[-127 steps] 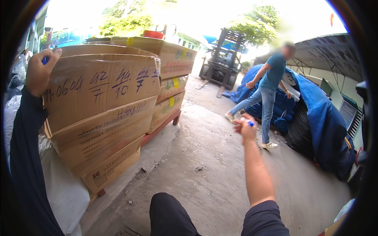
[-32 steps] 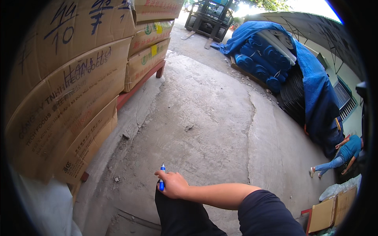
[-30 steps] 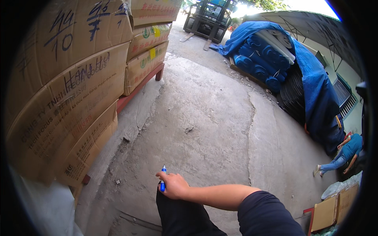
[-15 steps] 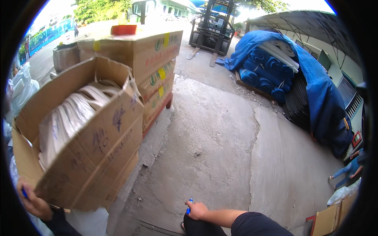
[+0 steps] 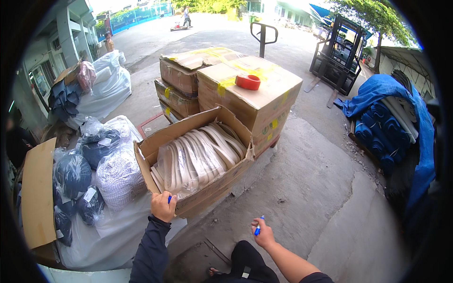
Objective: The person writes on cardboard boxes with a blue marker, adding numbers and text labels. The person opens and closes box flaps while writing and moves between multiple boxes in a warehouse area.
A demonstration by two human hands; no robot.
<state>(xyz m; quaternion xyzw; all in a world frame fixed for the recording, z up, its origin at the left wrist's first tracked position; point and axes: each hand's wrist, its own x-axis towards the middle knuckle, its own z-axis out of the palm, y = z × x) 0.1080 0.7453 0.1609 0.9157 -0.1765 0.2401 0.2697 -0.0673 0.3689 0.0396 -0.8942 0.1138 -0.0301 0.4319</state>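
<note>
— What does the head view show low in the frame?

— Two hands. The left hand (image 5: 163,206), lower centre-left, is curled on the near corner of the open box (image 5: 198,158), with a small blue cap (image 5: 169,199) pinched in its fingers. The right hand (image 5: 264,232), lower centre, is closed around one blue marker (image 5: 258,228), tip up, over the concrete floor (image 5: 311,188), well apart from the box.

— And the box?

— Centre frame, flaps up, filled with white coiled strips (image 5: 200,155) under clear plastic. Behind it, toward upper centre, I count three sealed boxes (image 5: 250,92) for certain, stacked and taped in yellow; one red tape roll (image 5: 247,82) lies on the top one.

— Left side?

— A pile of bagged bundles (image 5: 101,165), dark and white; too jumbled to count. One flat cardboard sheet (image 5: 37,193) leans at far left.

— Right side?

— One forklift (image 5: 337,54) at upper right, and one blue tarp (image 5: 391,118) over rolled goods at right. A pallet jack handle (image 5: 262,35) stands at upper centre.
</note>
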